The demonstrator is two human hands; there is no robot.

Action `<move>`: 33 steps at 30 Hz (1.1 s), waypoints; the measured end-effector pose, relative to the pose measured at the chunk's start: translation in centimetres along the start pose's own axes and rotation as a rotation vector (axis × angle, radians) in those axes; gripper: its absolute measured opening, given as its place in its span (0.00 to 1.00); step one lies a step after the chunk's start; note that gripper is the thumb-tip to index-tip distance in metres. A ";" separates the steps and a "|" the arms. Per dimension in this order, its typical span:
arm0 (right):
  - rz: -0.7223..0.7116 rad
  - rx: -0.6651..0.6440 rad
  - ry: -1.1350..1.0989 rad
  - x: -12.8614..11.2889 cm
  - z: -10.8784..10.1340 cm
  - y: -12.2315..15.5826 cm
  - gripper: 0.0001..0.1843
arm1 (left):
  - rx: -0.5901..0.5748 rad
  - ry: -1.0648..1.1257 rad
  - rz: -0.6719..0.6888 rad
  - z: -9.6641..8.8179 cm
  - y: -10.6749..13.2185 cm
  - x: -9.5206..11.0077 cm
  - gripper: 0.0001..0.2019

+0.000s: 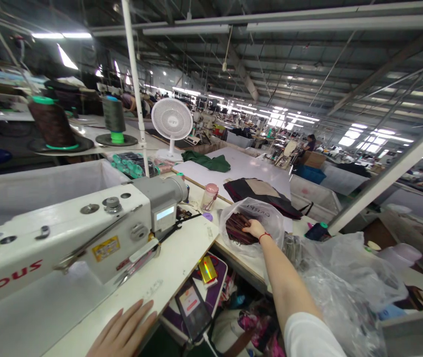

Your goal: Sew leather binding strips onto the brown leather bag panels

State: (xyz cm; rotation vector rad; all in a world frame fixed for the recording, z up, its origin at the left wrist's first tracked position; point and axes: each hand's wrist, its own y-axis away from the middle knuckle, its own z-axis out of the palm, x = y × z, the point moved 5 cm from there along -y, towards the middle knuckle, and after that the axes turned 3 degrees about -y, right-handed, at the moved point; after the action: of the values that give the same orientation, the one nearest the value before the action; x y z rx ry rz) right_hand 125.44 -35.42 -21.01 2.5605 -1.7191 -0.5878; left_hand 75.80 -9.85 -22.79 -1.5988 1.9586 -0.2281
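Note:
My right hand (255, 229), a red string at its wrist, reaches into the mouth of a clear plastic bag (271, 218) with handwriting on it. Its fingers close on dark brown fabric strips (238, 228) bundled inside; the fingertips are partly hidden among them. My left hand (124, 329) lies flat, fingers spread, on the white sewing table (174, 263), holding nothing. Beside it stands a white sewing machine (85, 238) with a small lit display.
Behind the bag lie dark cut fabric pieces (261, 193), with a pink-lidded bottle (210, 197) to their left. A phone (193, 307) rests below the table edge. Crumpled clear plastic (345, 277) spreads on the right. A fan (172, 121) and thread cones (53, 121) stand farther back.

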 end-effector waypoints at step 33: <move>-0.103 -0.013 0.063 -0.6 -0.7 0.9 0.16 | -0.055 0.031 -0.015 0.8 0.7 0.3 0.33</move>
State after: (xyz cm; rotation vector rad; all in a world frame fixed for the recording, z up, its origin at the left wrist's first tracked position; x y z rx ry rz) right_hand 124.63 -35.37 -20.02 2.6412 -1.5677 -0.5130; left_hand 75.60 -9.71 -23.89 -1.6550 1.9932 -0.2078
